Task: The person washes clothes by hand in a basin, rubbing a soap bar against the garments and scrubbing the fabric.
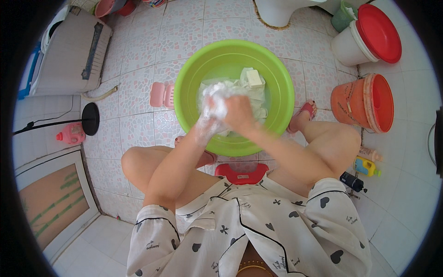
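Note:
A wide lime-green plastic basin (234, 150) stands on the tiled floor between my feet, with cloudy water in it. White cloth (258, 100) lies partly under the water, and a pale bar of soap (254, 78) rests on its far right part. Over the basin my left hand (211, 109), coated in suds, grips a bunched, foamy part of the cloth. My right hand (238, 110) is closed against the same foamy bunch, its fingers curled and slightly blurred. Foam hides most of the left fingers and where the two hands meet.
A pink soap dish (162, 95) lies open left of the basin. An orange bucket (351, 102), a white bucket (349, 45) and several bottles (364, 166) line the right wall. A red stool (240, 175) is beneath me. A washing machine (69, 55) stands at left.

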Motion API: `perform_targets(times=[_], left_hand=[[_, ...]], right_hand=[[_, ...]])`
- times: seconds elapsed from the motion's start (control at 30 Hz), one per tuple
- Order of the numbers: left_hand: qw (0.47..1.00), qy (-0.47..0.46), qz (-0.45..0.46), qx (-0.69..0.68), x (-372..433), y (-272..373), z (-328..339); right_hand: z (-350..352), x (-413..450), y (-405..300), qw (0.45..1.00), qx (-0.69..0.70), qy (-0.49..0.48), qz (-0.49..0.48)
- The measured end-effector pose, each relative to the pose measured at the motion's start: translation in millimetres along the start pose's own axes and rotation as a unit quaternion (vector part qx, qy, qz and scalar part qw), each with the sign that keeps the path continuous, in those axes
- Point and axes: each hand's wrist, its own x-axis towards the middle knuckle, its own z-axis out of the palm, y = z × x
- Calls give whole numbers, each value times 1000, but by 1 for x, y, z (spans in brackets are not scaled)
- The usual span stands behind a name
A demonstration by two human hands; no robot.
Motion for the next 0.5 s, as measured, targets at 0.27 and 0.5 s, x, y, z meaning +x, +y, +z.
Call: perform_targets(times=[0.27, 0.5], left_hand=[[996, 1, 12, -83, -5, 31, 48], [959, 51, -66, -269, 7, -2, -27]], right_hand=[[-9, 18, 47, 975, 138, 84, 155], [5, -15, -37, 989, 145, -4, 29]])
